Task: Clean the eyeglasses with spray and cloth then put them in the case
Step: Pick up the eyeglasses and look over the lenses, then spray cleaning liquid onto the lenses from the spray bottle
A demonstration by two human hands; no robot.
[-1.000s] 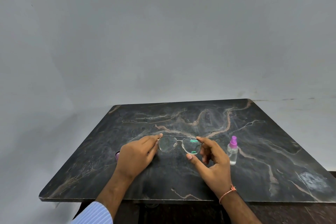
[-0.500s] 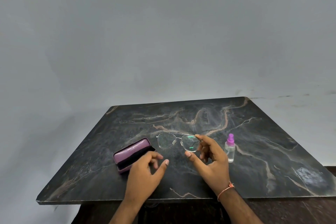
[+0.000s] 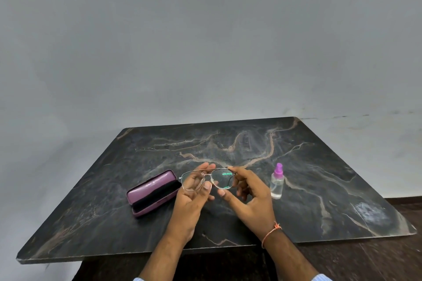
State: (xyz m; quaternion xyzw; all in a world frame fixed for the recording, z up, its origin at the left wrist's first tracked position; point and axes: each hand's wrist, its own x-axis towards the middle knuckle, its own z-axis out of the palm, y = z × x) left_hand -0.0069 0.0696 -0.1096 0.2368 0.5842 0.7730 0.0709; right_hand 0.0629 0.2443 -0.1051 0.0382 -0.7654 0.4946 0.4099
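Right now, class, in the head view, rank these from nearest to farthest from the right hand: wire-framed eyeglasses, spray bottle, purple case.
1. Wire-framed eyeglasses: held in the right hand.
2. Clear spray bottle with a pink cap: just to its right.
3. Open purple case: far left, beyond the left hand.

Thin metal-framed clear-lens eyeglasses (image 3: pixel 207 179) held up at lower centre; open purple hard case with black lining (image 3: pixel 153 193) lying left of them; clear spray bottle with magenta nozzle (image 3: pixel 277 182) upright right.

A dark veined marble surface (image 3: pixel 319 189) carried an open purple case (image 3: pixel 152 192) left of the grips and a spray bottle (image 3: pixel 277 182) right of them.
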